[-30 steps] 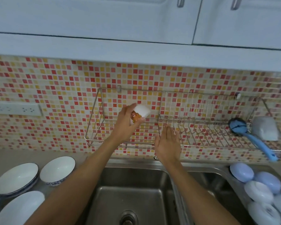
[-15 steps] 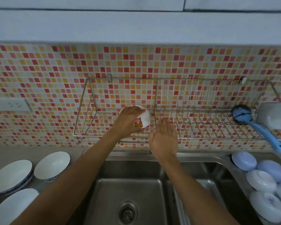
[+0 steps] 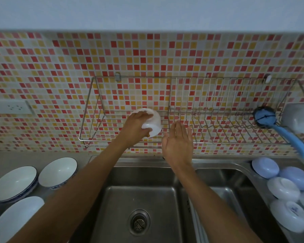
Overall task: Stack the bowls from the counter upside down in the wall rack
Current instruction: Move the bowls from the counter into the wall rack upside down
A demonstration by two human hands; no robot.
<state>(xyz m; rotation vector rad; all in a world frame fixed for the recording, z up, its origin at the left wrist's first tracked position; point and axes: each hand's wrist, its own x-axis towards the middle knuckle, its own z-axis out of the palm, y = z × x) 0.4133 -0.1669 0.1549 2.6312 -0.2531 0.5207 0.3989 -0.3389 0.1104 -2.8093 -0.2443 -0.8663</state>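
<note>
My left hand (image 3: 134, 128) grips a small white bowl (image 3: 154, 122), turned upside down, over the left section of the wire wall rack (image 3: 95, 132). Whether the bowl rests on the wires I cannot tell. Just to its right, my right hand (image 3: 178, 142) hovers in front of the rack with flat, spread fingers and holds nothing. On the left counter sit upright white bowls with blue rims (image 3: 58, 172) (image 3: 14, 183). Several upturned white and pale blue bowls (image 3: 265, 167) (image 3: 283, 189) lie on the right counter.
A blue dish brush (image 3: 277, 128) and a white cup (image 3: 299, 120) hang at the rack's right end. A steel double sink (image 3: 139, 199) lies below my arms. A wall socket (image 3: 9, 106) sits at the left on the mosaic tiles. Cabinets overhang above.
My left hand has turned the white bowl from tilted to upside down and lowered it into the rack's left section. My right hand stayed beside it. The camera tilted down.
</note>
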